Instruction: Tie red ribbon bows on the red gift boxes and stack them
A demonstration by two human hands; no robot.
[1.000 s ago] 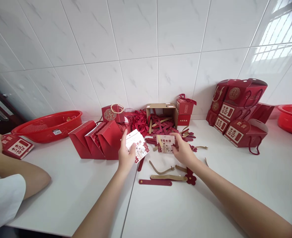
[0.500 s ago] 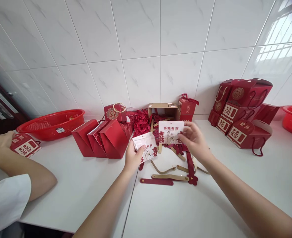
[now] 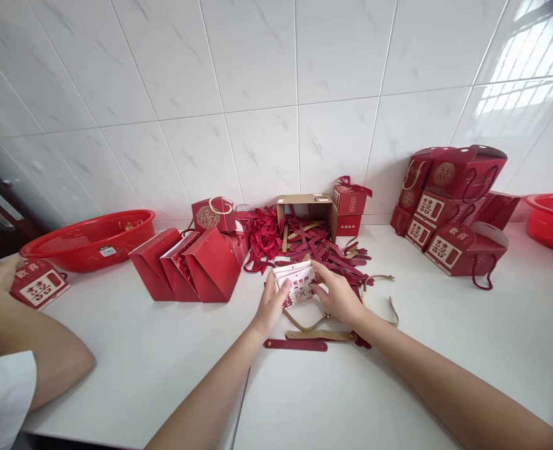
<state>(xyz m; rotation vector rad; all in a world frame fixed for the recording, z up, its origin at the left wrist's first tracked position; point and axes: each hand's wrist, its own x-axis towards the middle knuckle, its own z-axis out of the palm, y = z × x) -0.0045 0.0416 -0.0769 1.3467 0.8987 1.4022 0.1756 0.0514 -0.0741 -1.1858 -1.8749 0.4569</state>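
Note:
A small stack of white printed cards (image 3: 301,289) with red lettering and little figures is held between my two hands over the table. My left hand (image 3: 271,305) grips the stack from its left side, thumb across the front. On the right side, my right hand (image 3: 338,294) has its thumb and fingers closed on the cards' edge. Just below the cards lie a dark red strap (image 3: 295,345) and a beige strap (image 3: 321,335) with snap buttons. Behind them spreads a heap of red and beige straps (image 3: 318,245), spilling from an open cardboard box (image 3: 304,199).
Red gift boxes (image 3: 213,265) stand left of centre, and more are stacked at the right (image 3: 445,206). Red plastic baskets (image 3: 89,247) sit at both ends. At far left, another person's arm (image 3: 32,337) reaches to a red box (image 3: 39,284).
My right hand has brought its separate card down and left to the stack in my left hand. The cards are now together, and both hands hold them.

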